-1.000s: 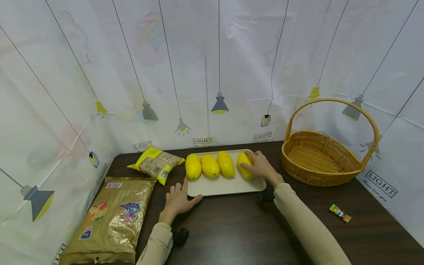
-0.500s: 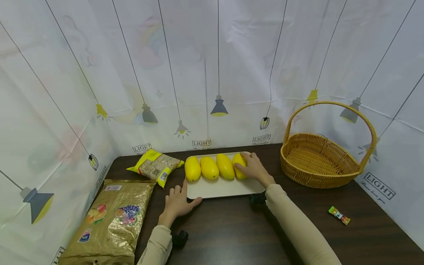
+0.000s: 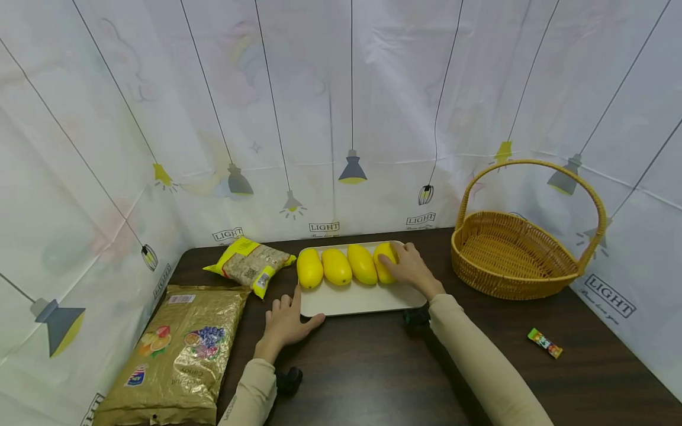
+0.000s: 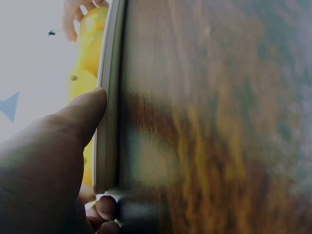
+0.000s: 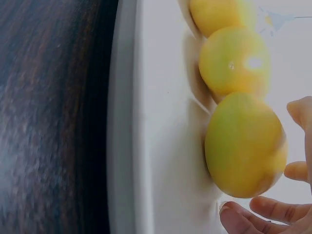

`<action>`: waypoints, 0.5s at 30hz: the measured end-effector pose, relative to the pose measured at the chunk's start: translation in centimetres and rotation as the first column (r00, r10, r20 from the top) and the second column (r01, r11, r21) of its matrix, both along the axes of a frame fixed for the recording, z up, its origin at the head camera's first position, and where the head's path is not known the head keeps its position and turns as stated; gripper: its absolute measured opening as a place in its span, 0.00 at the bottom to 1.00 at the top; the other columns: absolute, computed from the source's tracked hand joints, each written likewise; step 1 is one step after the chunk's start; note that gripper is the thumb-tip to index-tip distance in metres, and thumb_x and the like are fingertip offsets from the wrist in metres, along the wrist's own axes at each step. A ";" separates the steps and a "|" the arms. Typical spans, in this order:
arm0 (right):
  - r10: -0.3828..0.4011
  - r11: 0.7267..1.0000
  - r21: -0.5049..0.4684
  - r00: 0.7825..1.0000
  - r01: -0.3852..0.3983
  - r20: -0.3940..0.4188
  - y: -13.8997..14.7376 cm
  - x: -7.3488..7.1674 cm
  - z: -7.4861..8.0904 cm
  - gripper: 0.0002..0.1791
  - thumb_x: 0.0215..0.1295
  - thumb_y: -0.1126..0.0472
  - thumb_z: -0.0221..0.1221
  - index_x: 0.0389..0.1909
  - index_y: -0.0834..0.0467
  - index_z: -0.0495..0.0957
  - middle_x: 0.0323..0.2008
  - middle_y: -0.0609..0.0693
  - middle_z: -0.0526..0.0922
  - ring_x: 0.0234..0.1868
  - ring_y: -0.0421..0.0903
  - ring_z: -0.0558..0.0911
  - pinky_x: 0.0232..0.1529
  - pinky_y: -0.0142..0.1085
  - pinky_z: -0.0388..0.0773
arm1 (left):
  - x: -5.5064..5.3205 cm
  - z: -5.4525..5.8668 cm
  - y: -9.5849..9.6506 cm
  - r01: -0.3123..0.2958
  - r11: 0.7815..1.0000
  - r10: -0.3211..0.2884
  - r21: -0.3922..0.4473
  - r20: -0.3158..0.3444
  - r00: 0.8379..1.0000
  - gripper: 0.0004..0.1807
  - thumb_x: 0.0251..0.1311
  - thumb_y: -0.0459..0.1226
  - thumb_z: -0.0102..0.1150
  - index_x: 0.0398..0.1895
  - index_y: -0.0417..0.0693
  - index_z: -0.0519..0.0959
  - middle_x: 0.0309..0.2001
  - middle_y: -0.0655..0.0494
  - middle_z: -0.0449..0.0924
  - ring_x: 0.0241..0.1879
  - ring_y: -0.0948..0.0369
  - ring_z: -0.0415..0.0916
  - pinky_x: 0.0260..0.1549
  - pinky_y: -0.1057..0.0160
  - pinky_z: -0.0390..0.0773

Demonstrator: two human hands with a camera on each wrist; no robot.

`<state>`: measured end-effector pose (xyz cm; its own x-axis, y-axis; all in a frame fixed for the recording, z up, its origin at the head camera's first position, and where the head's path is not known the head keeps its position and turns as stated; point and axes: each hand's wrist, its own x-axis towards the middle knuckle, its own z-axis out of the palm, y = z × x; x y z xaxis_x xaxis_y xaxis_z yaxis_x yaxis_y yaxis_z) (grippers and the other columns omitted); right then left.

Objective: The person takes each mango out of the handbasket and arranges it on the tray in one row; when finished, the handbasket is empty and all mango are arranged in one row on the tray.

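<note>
Several yellow mangoes (image 3: 336, 267) lie side by side in a row on a white rectangular tray (image 3: 351, 304). My right hand (image 3: 413, 267) is over the rightmost mango (image 5: 246, 146), which sits against its neighbour. In the right wrist view, the thumb is spread away from that mango, and the other fingertips lie right at its near end. My left hand (image 3: 286, 322) rests at the tray's front left corner with fingers spread. Its thumb (image 4: 92, 105) touches the front rim, and the index finger reaches along the left side.
A wicker basket (image 3: 511, 284) with a tall handle stands at the right. Near it lies a small wrapped snack stick (image 3: 545, 343). On the left are a yellow-and-clear bag (image 3: 253, 264) and a large gold candy bag (image 3: 176, 355). A printed curtain (image 3: 298, 118) hangs behind the dark table (image 3: 367, 373).
My right hand has slid the rightmost mango leftward until it sits against the others, mostly in the first half second. My left hand has stayed at the tray's corner.
</note>
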<state>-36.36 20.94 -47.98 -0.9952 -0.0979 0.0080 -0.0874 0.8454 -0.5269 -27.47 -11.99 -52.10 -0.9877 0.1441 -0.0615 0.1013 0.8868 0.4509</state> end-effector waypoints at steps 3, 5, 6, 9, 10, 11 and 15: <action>-0.015 1.000 0.010 1.000 0.015 -0.009 0.3 0.5 0.3 0.44 0.71 0.31 0.47 0.78 0.54 0.56 0.68 0.68 0.62 0.62 0.65 0.72 0.61 0.62 0.70 | 0.0 0.0 0.0 0.002 1.000 -0.002 -0.005 0.000 1.000 0.58 0.58 0.70 0.55 0.82 0.51 0.44 0.48 0.45 0.66 0.42 0.50 0.57 0.36 0.55 0.52; -0.028 0.999 0.021 0.999 0.028 -0.022 0.6 1.0 0.7 0.44 0.71 0.31 0.47 0.78 0.54 0.56 0.68 0.67 0.62 0.63 0.66 0.72 0.61 0.63 0.70 | 0.0 -0.1 0.0 0.007 1.000 -0.007 -0.009 0.002 1.000 0.59 0.58 0.70 0.55 0.82 0.50 0.45 0.49 0.45 0.67 0.43 0.50 0.58 0.37 0.55 0.52; -0.033 0.999 0.026 0.999 0.034 -0.031 0.7 1.3 0.8 0.45 0.70 0.31 0.47 0.78 0.54 0.56 0.69 0.67 0.63 0.63 0.66 0.72 0.61 0.63 0.70 | 0.0 0.0 0.0 0.011 1.000 -0.011 -0.009 0.004 1.000 0.59 0.58 0.70 0.55 0.82 0.50 0.45 0.49 0.44 0.67 0.43 0.50 0.58 0.36 0.55 0.53; -0.043 0.998 0.042 0.997 0.046 -0.060 1.3 2.1 1.3 0.45 0.70 0.31 0.48 0.78 0.56 0.57 0.68 0.66 0.64 0.63 0.65 0.72 0.61 0.62 0.70 | -0.1 -0.1 -0.2 0.020 1.000 -0.019 -0.012 0.015 1.000 0.58 0.59 0.70 0.55 0.82 0.49 0.45 0.51 0.43 0.67 0.44 0.50 0.59 0.37 0.55 0.54; -0.042 0.998 0.048 0.997 0.045 -0.072 1.5 2.4 1.4 0.45 0.71 0.31 0.48 0.78 0.56 0.57 0.68 0.66 0.64 0.63 0.65 0.72 0.61 0.62 0.70 | -0.2 0.0 -0.2 0.021 1.000 -0.021 -0.014 0.019 1.000 0.58 0.60 0.69 0.55 0.82 0.49 0.45 0.53 0.43 0.67 0.46 0.49 0.59 0.38 0.55 0.55; -0.038 0.998 0.053 0.996 0.042 -0.083 1.7 2.7 1.5 0.45 0.71 0.31 0.47 0.78 0.57 0.56 0.68 0.66 0.64 0.64 0.65 0.71 0.62 0.62 0.69 | -0.2 0.0 -0.4 0.023 1.000 -0.023 -0.015 0.023 0.999 0.57 0.60 0.69 0.54 0.82 0.49 0.45 0.54 0.43 0.67 0.47 0.49 0.60 0.38 0.54 0.56; -0.017 0.997 0.075 0.992 0.026 -0.121 2.6 3.9 2.0 0.47 0.70 0.29 0.46 0.78 0.58 0.56 0.68 0.66 0.65 0.65 0.66 0.71 0.62 0.62 0.69 | -0.3 0.3 -1.0 0.033 0.999 -0.033 0.008 0.021 0.999 0.55 0.63 0.66 0.55 0.82 0.46 0.48 0.61 0.39 0.67 0.58 0.44 0.64 0.48 0.46 0.66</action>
